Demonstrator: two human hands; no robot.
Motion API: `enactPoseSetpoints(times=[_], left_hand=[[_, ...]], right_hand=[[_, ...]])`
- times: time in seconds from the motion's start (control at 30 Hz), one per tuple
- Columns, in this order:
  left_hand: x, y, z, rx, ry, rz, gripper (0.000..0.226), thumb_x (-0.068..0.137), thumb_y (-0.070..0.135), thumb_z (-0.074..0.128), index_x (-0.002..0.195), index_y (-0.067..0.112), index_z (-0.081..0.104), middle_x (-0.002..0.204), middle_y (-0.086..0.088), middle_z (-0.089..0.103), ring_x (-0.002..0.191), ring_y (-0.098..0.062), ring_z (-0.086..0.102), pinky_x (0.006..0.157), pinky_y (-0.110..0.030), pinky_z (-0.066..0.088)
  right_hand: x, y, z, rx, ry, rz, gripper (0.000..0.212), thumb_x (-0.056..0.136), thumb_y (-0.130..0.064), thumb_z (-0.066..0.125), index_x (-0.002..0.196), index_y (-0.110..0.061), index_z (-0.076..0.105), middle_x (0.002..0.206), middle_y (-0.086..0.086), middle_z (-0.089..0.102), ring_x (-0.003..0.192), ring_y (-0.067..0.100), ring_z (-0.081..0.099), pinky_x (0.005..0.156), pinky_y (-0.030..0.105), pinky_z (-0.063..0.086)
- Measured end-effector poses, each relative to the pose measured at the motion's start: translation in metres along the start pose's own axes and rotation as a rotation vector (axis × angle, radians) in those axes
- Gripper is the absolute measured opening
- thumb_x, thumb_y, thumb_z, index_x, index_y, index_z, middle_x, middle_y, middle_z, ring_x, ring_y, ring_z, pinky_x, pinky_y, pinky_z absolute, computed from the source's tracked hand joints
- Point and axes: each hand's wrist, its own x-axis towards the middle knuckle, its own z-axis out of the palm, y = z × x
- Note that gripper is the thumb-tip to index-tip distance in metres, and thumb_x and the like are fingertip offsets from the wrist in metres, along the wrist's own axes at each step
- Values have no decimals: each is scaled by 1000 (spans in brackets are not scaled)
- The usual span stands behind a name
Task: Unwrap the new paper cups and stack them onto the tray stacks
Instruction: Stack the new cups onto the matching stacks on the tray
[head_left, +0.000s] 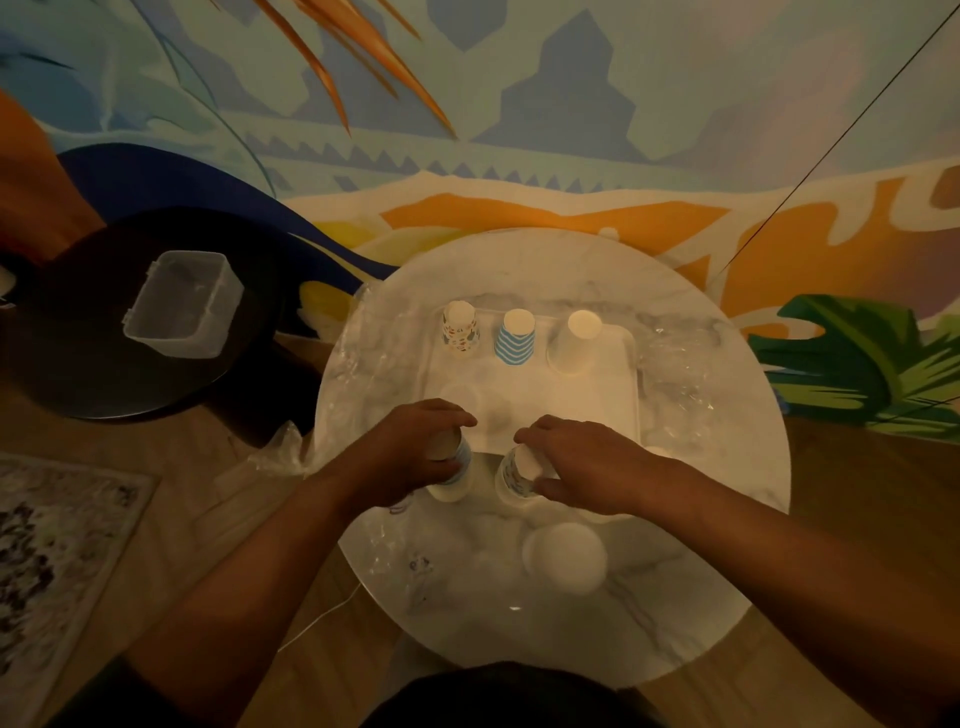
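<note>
Head view: both hands (415, 447) curled around upturned cup stacks (511, 475)

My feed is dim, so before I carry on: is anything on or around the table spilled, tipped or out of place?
Nothing is spilled or tipped. Only the loose clear plastic wrap looks untidy: it hangs off the left edge of the round table. The three cup stacks on the tray stand upright.

Lighting is dim and warm. The brightest zone is the marble bench (675, 519) centre; a small specular glint lies near its front edge. Surrounding floor falls into shadow. Wide-angle distortion bends the edges. Detail is soft, possibly from motion blur.
</note>
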Motion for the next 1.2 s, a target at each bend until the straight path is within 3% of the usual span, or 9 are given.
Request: enactPoseSetpoints(times=[0.23,0.33,0.53,0.7,0.87,0.93,1.0,1.07,1.2], left_hand=[[-6,2,-1,21,8,6,58,79,25,84,132,29,61,136,16,51,122,4,48,102,-9,38],[-10,12,2,31,93,22,59,79,35,84,133,35,59,143,17,47,131,2,42,109,-17,37],[-34,57,10,-110,352,125,53,80,24,84,129,24,63,131,15,55,121,10,50,99,-5,38],[-45,64,45,-256,255,-5,69,83,33,82,144,27,49,134,19,53,119,4,54,94,-12,49],[-33,42,102,-396,135,-216,85,85,28,81,154,25,32,146,12,45,127,-1,48,96,-9,45],[-25,35,119,-411,122,-269,89,84,25,82,156,21,29,153,7,41,134,-8,45,105,-17,44],[-17,32,131,-413,136,-288,92,83,24,82,157,20,27,156,3,40,139,-13,42,114,-35,41],[-9,36,134,-425,168,-276,85,84,24,80,154,23,33,152,5,46,137,-11,45,113,-38,41],[-1,48,127,-492,235,-171,40,91,22,71,126,30,54,118,15,66,110,-4,61,93,-25,49]], right_hand=[[-3,-1,4,2,15,1,68,95,-43,62,153,-25,32,145,-1,47,121,27,57,96,37,48],[0,-1,6,-6,15,12,73,92,-46,65,153,-24,31,143,1,50,119,28,59,94,39,50],[8,5,10,32,-4,43,73,86,-44,73,148,-25,38,138,1,55,116,27,60,94,38,50],[8,11,5,40,-48,38,68,87,-40,73,145,-24,41,137,1,55,119,25,56,96,38,48],[5,11,4,39,-48,32,68,87,-40,73,144,-24,40,137,2,55,120,24,56,97,36,47],[3,12,4,49,-33,30,66,86,-40,73,143,-25,41,136,1,55,117,25,57,96,38,47],[1,13,3,65,-16,38,65,85,-39,73,141,-27,42,134,1,55,116,25,58,95,39,47],[-1,13,0,80,3,42,68,85,-39,72,144,-26,39,136,0,55,117,24,57,94,38,47],[-8,11,-5,168,44,65,80,85,-38,74,148,-26,27,129,3,58,108,23,58,84,31,45]])
